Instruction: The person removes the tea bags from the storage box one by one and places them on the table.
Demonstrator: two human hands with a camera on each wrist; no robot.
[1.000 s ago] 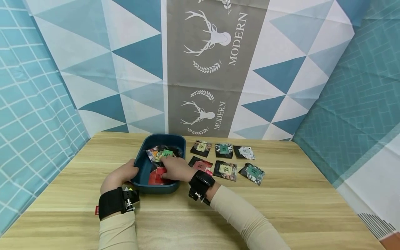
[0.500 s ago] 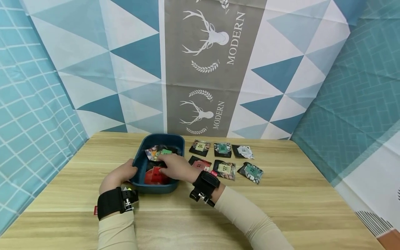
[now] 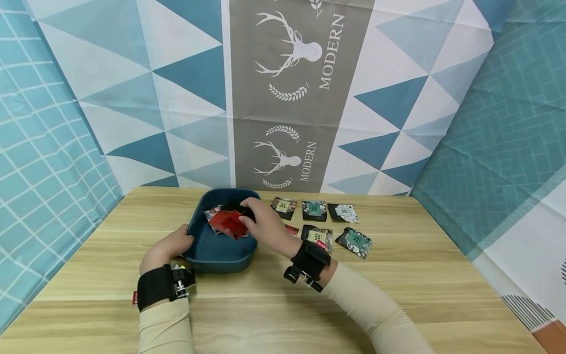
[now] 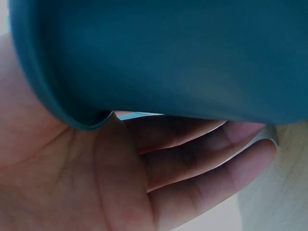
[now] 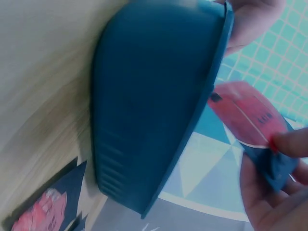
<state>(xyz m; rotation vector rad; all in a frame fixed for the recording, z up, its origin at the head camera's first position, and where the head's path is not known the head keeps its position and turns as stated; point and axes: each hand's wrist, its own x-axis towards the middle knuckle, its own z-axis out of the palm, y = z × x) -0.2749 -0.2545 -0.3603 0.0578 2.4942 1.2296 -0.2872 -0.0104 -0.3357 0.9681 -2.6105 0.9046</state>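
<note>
A dark blue plastic bin (image 3: 218,253) stands on the table at centre left in the head view. My left hand (image 3: 171,244) holds its left rim, and the left wrist view has the fingers (image 4: 192,159) stretched along the bin's outer wall. Between thumb and fingers, my right hand (image 3: 269,227) pinches a red and black packet (image 3: 228,222) over the bin's right half. From the right wrist, that packet (image 5: 250,115) appears above the rim. Beneath it in the bin, part of a colourful packet (image 3: 212,213) shows; the rest is covered.
Several small packets lie in two rows right of the bin, among them a yellow-labelled one (image 3: 284,206), a green-labelled one (image 3: 355,242) and a white one (image 3: 345,213). A patterned cloth (image 3: 278,98) hangs behind the wooden table (image 3: 274,314).
My right hand has lifted the red packet from the bin's near end, up and to the right. Bare bin floor now shows there. The left hand stays on the rim.
</note>
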